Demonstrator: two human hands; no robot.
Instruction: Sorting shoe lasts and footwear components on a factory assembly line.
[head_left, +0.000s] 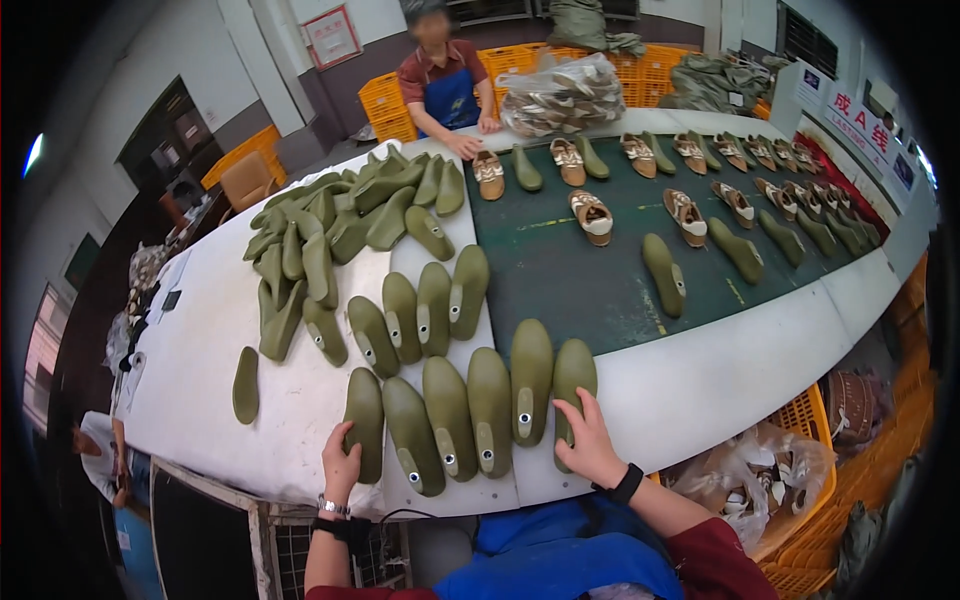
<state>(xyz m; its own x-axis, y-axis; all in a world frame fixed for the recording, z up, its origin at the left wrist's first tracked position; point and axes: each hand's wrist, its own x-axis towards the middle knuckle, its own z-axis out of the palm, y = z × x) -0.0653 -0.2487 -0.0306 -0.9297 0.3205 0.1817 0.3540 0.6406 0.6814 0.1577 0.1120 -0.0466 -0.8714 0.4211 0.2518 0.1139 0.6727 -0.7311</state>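
Observation:
Several olive-green shoe lasts stand side by side in a row at the near edge of the table, soles up. My left hand [342, 462] grips the side of the leftmost shoe last [366, 418], with its fingertips partly hidden. At the other end, my right hand [590, 440] is closed round the rightmost shoe last [575, 375], thumb and fingers on it. Between them are more lasts, including a tall shoe last [531, 370]. Just behind, a shorter row of lasts [433, 305] lies on the white table [215, 340].
A heap of green lasts [330, 205] covers the far left. On the green conveyor belt [560, 260], brown-and-white shoes [592, 217] and lasts stand in rows. A co-worker [450, 90] stands across the table. An orange crate [815, 430] with a plastic bag sits at near right.

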